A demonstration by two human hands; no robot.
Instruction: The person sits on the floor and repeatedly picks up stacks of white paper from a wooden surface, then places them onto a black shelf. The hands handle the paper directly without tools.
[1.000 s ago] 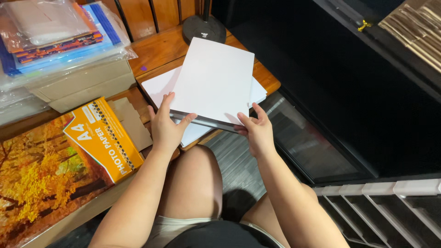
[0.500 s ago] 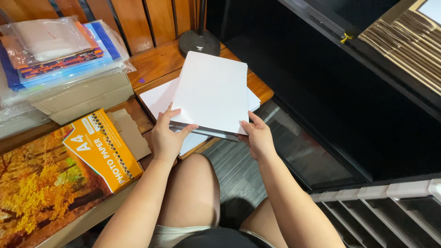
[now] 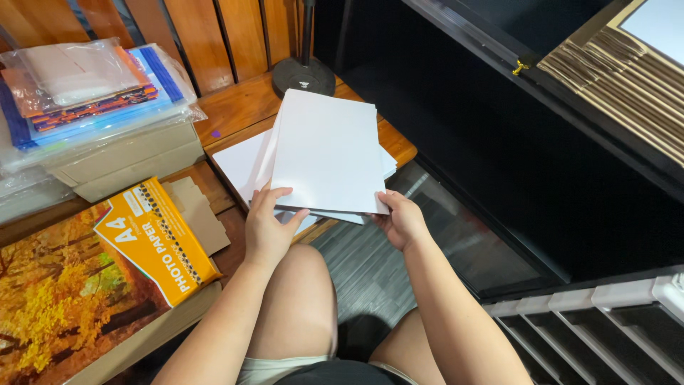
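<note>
Between both hands' fingers, the white paper stack.

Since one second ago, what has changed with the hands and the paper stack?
Little moved. The left hand and right hand keep holding the white paper stack by its near edge; its sheets now look slightly more fanned on the right. Nothing was released. The orange paper pack and the loose sheets beneath stayed put.
</note>
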